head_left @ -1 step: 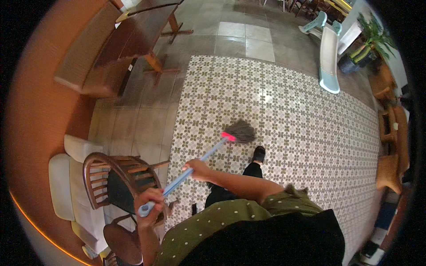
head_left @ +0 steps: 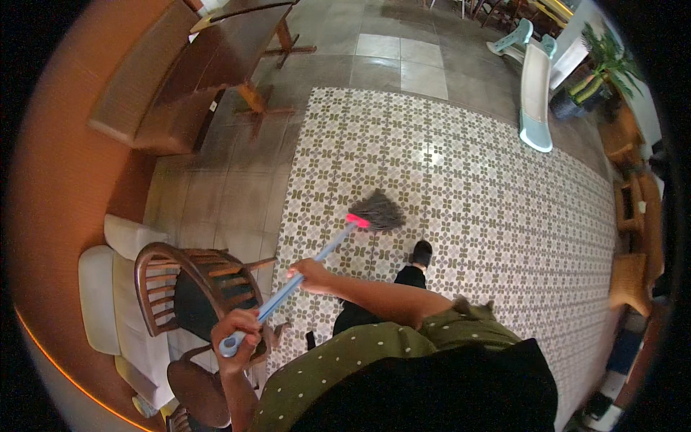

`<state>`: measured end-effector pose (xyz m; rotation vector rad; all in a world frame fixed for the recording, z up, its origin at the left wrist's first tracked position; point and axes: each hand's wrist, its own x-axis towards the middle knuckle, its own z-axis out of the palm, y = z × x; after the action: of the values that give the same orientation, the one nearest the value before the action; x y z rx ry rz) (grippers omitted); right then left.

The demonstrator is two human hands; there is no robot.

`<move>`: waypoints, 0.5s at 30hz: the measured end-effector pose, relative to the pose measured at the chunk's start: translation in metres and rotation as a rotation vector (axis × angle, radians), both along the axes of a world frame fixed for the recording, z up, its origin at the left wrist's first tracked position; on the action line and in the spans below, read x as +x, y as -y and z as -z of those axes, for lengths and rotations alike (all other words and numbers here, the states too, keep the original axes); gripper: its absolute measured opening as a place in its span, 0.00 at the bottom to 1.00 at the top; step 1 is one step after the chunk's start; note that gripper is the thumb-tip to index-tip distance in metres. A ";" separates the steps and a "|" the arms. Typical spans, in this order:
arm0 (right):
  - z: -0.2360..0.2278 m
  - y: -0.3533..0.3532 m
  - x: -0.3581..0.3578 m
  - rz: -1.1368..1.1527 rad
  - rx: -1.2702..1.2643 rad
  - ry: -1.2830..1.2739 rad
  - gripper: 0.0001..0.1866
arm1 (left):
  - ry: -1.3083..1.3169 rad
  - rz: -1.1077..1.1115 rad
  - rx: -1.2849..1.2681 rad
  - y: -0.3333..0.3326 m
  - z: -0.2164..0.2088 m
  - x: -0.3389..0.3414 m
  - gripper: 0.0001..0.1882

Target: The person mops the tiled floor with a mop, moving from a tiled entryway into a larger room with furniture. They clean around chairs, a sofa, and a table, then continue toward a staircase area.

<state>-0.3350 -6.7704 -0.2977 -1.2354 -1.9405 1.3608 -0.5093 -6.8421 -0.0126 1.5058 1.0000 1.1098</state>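
Both my hands grip a mop with a light blue handle (head_left: pixel 334 243), a pink collar and a dark grey string head (head_left: pixel 381 211). My left hand (head_left: pixel 237 335) is closed around the top end of the handle, low at the left. Farther down the handle, my right hand (head_left: pixel 312 275) wraps round it, its forearm crossing in front of my body. The strings lie fanned out on the patterned tile floor (head_left: pixel 446 183), ahead of my black shoe (head_left: pixel 422 253) and to its left.
A wooden chair (head_left: pixel 194 263) stands close by my left hand, beside a cream sofa (head_left: pixel 99 302). A brown bench (head_left: pixel 147 75) and dark table (head_left: pixel 230 50) are at far left. Far right are a children's slide (head_left: pixel 537 86), a potted plant (head_left: pixel 568 103) and wicker seats (head_left: pixel 628 277).
The mop head has shifted slightly left across the tiles, its strings more spread. Both hands have moved a little left with the handle.
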 end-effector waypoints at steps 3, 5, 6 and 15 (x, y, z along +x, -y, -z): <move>-0.017 -0.003 -0.064 -0.199 -0.021 -0.077 0.15 | -0.167 -0.104 0.074 0.032 -0.005 -0.031 0.16; -0.021 -0.004 -0.094 -0.292 -0.008 -0.074 0.14 | -0.225 -0.167 0.076 0.048 0.004 -0.033 0.16; -0.023 -0.003 -0.102 -0.340 -0.037 -0.041 0.14 | -0.278 -0.194 0.044 0.055 0.008 -0.033 0.16; -0.053 0.033 -0.056 -0.298 -0.011 0.346 0.25 | -0.005 -0.135 0.011 0.075 0.012 -0.038 0.14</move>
<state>-0.3912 -6.8034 -0.2452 -1.2943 -2.4409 1.3668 -0.5476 -6.9170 -0.0247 1.4675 1.1139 1.2087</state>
